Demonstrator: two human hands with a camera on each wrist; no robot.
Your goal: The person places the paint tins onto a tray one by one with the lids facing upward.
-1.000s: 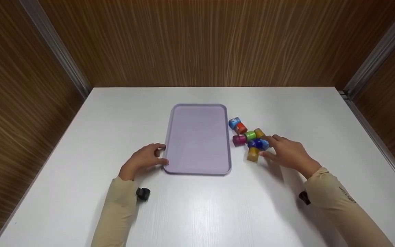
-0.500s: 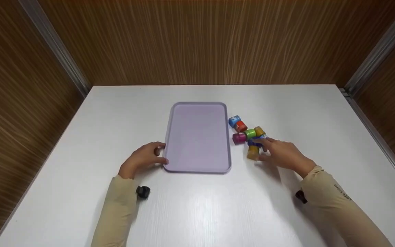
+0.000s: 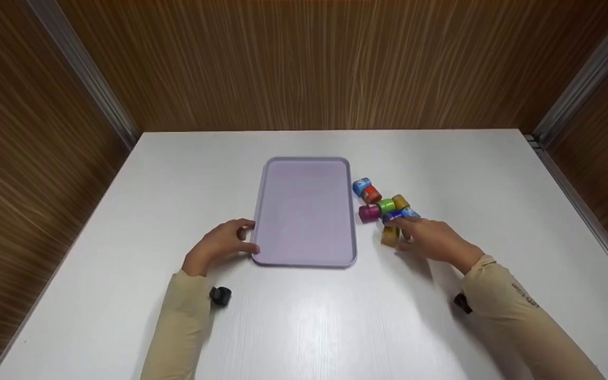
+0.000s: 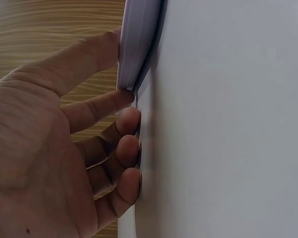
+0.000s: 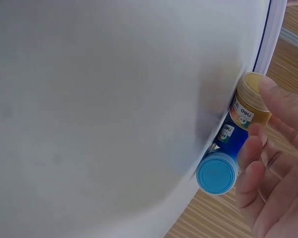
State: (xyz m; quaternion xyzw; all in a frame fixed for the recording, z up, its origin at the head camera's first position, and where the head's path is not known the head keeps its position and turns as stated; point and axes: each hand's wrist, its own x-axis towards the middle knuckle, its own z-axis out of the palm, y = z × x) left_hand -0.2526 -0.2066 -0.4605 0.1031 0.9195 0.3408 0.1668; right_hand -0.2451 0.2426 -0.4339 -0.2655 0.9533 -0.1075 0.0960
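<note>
A lilac tray (image 3: 304, 211) lies empty on the white table (image 3: 304, 316). My left hand (image 3: 240, 237) pinches its near left corner: in the left wrist view the thumb (image 4: 97, 52) lies on the tray rim (image 4: 139, 39) and the index finger sits under the corner. Right of the tray lies a cluster of small paint jars. My right hand (image 3: 404, 229) reaches into it, thumb and fingers around the dark blue jar (image 3: 393, 216) (image 5: 233, 134). An ochre jar (image 3: 390, 237) (image 5: 251, 101) touches the thumb, and a light blue lidded jar (image 5: 217, 173) lies beside the fingers.
Further jars lie toward the tray: magenta (image 3: 368, 213), green (image 3: 386, 206), yellow (image 3: 400, 201), orange (image 3: 371, 195) and light blue (image 3: 361, 186). Wood panel walls (image 3: 304, 63) close in the table at the back and both sides.
My right hand moved left and forward into the jar cluster and its fingers closed about the dark blue jar. The left hand and the tray stayed put.
</note>
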